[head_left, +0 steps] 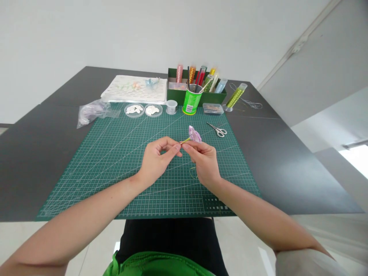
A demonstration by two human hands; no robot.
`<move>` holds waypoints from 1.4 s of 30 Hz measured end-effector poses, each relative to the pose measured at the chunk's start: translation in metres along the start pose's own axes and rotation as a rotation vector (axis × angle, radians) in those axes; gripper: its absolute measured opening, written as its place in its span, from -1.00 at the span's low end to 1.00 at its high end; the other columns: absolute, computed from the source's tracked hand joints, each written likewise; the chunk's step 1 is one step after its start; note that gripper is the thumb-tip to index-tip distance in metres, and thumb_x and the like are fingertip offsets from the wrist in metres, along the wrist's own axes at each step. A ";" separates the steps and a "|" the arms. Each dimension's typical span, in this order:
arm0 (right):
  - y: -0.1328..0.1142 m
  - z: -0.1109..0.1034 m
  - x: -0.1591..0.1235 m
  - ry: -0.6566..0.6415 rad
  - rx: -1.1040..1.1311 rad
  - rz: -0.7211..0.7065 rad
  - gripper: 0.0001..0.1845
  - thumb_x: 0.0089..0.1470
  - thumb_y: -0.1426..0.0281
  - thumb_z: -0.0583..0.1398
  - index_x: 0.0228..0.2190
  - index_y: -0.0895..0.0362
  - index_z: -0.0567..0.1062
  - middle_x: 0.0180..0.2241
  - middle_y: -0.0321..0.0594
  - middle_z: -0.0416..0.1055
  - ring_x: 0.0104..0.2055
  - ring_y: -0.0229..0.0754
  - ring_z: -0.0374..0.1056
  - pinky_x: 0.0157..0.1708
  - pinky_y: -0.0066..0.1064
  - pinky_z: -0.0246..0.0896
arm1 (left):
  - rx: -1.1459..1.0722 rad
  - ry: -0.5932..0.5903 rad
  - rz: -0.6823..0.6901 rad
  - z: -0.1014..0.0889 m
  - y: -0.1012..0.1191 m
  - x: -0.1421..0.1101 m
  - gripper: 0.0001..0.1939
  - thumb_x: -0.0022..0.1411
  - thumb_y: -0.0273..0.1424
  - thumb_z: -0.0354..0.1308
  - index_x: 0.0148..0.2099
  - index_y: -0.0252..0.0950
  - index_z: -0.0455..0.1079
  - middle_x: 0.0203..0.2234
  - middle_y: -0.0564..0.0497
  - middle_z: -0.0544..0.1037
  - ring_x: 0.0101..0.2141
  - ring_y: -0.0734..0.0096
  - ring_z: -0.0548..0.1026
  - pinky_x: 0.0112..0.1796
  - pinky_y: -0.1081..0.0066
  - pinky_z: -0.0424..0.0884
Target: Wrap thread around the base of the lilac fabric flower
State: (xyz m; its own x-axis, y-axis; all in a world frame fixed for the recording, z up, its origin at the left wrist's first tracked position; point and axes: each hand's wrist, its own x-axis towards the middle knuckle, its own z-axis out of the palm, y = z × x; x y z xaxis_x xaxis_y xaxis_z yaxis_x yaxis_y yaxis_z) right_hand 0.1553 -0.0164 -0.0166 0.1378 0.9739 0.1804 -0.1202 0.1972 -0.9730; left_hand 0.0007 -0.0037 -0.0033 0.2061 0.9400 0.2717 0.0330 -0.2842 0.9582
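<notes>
A purple artificial flower point(194, 134) with a thin green stem is held above the green cutting mat point(115, 153). My left hand point(158, 155) pinches the stem's lower end between thumb and fingertips. Close beside it, my right hand point(203, 159) pinches the stem a little nearer the bloom, and the two sets of fingertips almost meet. A fine yellow-green thread point(193, 173) hangs or lies by my right hand; where it leads is hidden. White-handled scissors point(220, 132) lie on the mat to the right of the flower.
Behind the mat stand a green can point(192, 100) of tools and a dark green box point(176, 96) of thread spools. Two round dishes point(134, 110) with white pieces, a small wire spool point(171, 107) and a plastic bag point(92, 112) sit left. A green thread spool point(236, 96) stands right.
</notes>
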 end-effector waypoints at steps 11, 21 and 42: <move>-0.013 -0.019 0.000 -0.133 -0.851 -0.962 -0.86 0.25 0.52 0.26 -0.27 0.17 0.66 -0.56 -0.30 0.43 -0.54 -0.33 0.27 -0.53 -0.47 0.22 | 0.310 0.140 0.097 -0.004 0.008 0.000 -0.82 0.31 -0.40 0.20 -0.39 -0.26 0.48 -0.62 0.15 0.55 -0.59 0.54 0.40 -0.50 0.49 0.26; -0.039 -0.043 0.018 -0.218 -1.015 -1.196 -0.90 0.22 0.55 0.29 -0.31 0.15 0.61 -0.54 -0.29 0.45 -0.50 -0.28 0.28 -0.48 -0.41 0.22 | 0.423 -0.107 0.018 0.000 -0.001 0.001 -0.84 0.26 -0.42 0.20 -0.38 -0.24 0.53 -0.67 0.18 0.46 -0.60 0.54 0.37 -0.47 0.47 0.28; -0.025 -0.064 0.054 -0.452 -0.620 -0.243 -0.82 0.11 0.31 0.35 -0.45 0.16 0.63 -0.62 -0.43 0.19 -0.54 -0.35 0.06 -0.48 -0.40 -0.05 | 0.323 -0.315 0.156 0.006 0.009 -0.008 -0.86 0.26 -0.41 0.22 -0.38 -0.18 0.52 -0.49 0.14 0.62 -0.40 0.39 0.55 -0.05 0.23 0.39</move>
State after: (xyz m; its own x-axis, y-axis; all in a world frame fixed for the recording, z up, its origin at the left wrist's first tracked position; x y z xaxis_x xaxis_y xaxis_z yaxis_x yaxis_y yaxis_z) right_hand 0.2287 0.0245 0.0081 -0.3371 0.8892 0.3094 0.4483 0.4406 -0.7777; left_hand 0.0049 -0.0150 0.0029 0.5176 0.7927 0.3220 0.2701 -0.5085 0.8176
